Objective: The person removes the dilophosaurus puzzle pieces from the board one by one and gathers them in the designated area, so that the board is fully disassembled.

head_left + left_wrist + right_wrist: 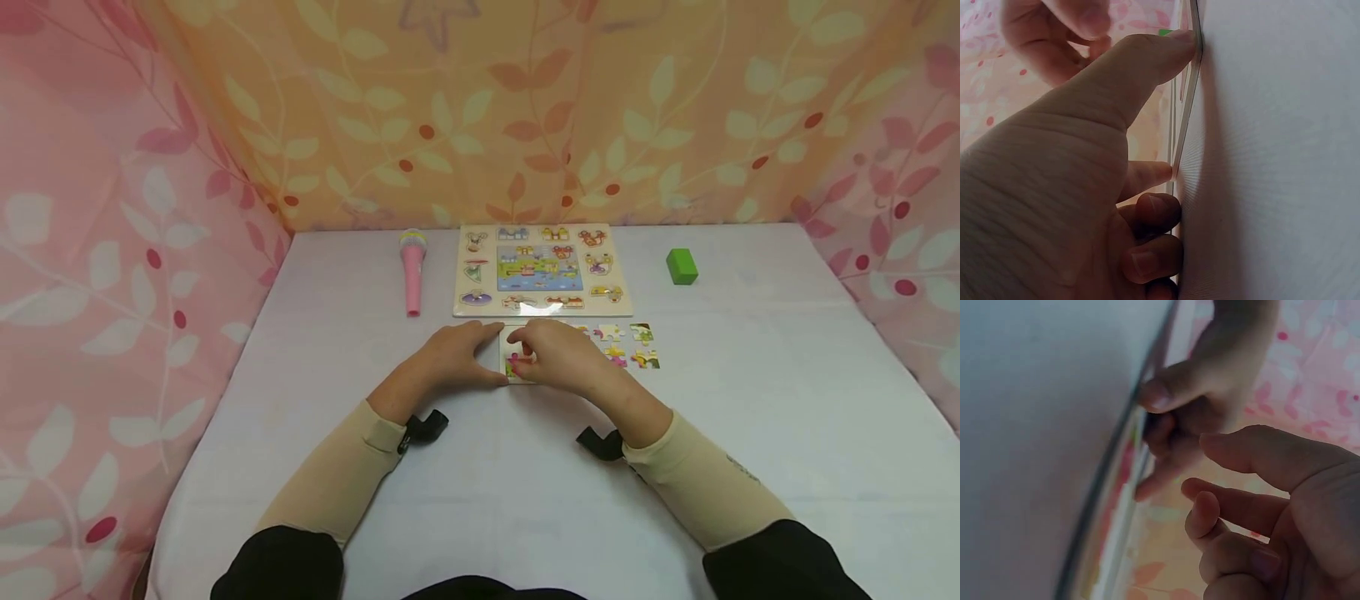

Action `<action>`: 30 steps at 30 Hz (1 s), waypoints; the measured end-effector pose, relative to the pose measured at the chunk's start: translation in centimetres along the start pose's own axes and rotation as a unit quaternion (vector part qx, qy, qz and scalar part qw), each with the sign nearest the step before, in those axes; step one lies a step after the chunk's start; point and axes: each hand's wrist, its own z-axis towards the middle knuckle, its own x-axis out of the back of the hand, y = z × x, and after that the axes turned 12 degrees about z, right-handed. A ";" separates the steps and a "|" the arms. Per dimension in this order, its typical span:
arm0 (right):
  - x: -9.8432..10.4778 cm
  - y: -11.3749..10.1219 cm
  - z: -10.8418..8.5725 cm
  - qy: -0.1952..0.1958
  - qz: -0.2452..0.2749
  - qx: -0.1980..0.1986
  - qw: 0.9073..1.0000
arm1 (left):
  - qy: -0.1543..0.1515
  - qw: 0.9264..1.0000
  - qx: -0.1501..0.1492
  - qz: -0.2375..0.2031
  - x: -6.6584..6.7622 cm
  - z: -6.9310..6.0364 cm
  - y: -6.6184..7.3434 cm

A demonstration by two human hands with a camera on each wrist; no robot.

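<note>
A small jigsaw board [510, 343] lies flat on the white-covered table, with some coloured picture on its lower part. My left hand [450, 354] holds it at the left side, thumb on the near edge and index finger at the far edge. Above the board hovers my right hand [564, 357], hiding much of it. In the right wrist view its fingers [1235, 503] are loosely bent, with a gap between thumb and index finger and nothing visible there. Several loose jigsaw pieces [642, 333] lie to the right of that hand, partly hidden by it.
Behind the board lies a larger picture puzzle board [480, 310] with a shiny surface. A pink toy microphone [413, 279] is to its left, a green block [682, 267] to its right. Patterned curtains [525, 125] stand at the back and sides.
</note>
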 end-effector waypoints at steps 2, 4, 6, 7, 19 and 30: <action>-0.6 0.4 0.2 -0.004 -0.004 -0.010 1.000 | 0.002 1.000 -0.001 0.001 0.0 0.0 0.0; -1.0 0.7 0.4 -0.013 -0.006 -0.021 1.000 | 0.004 1.000 -0.001 -0.002 0.0 0.1 0.0; -1.3 1.0 0.5 -0.018 -0.011 -0.034 0.999 | 0.002 1.000 0.001 -0.006 0.0 0.1 0.1; -1.4 1.1 0.6 -0.020 -0.013 -0.040 0.999 | 0.001 1.000 0.001 -0.008 0.0 0.2 0.1; -2.4 1.8 0.8 0.013 0.012 -0.044 0.999 | 0.001 1.000 -0.002 -0.016 -0.2 0.0 -0.2; -2.2 1.3 0.6 0.020 -0.017 -0.034 0.999 | 0.007 1.000 -0.009 0.001 -0.4 0.2 -0.5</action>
